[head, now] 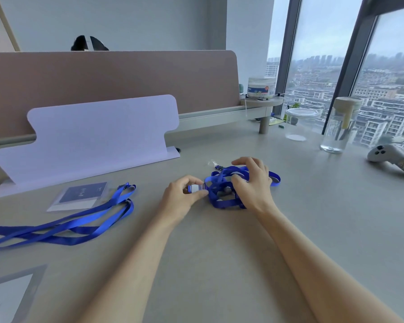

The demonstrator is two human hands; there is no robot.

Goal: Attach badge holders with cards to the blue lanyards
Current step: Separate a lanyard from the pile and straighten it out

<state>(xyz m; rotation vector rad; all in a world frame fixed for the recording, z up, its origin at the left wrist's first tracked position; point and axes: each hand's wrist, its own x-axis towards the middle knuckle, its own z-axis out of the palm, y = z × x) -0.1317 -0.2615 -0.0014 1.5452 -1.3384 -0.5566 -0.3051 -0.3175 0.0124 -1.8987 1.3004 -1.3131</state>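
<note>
Left hand (184, 194) pinches the clip (194, 188); right hand (252, 183) fingers spread over the tangled lanyard (222, 197), beside a badge holder (79, 197).

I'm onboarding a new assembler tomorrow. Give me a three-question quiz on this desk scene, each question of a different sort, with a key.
1. True or false: the badge holder with a card is already clipped to a lanyard.
2. Multiple choice: the right hand rests on A) the game controller, B) the bunched blue lanyard, C) the water bottle.
3. Fill in: the left hand pinches a small pale piece at the bunched lanyard's ____ side, as the camera sees it.

Key:
1. False; it lies loose on the desk, beside the spread-out lanyards.
2. B
3. left
</note>
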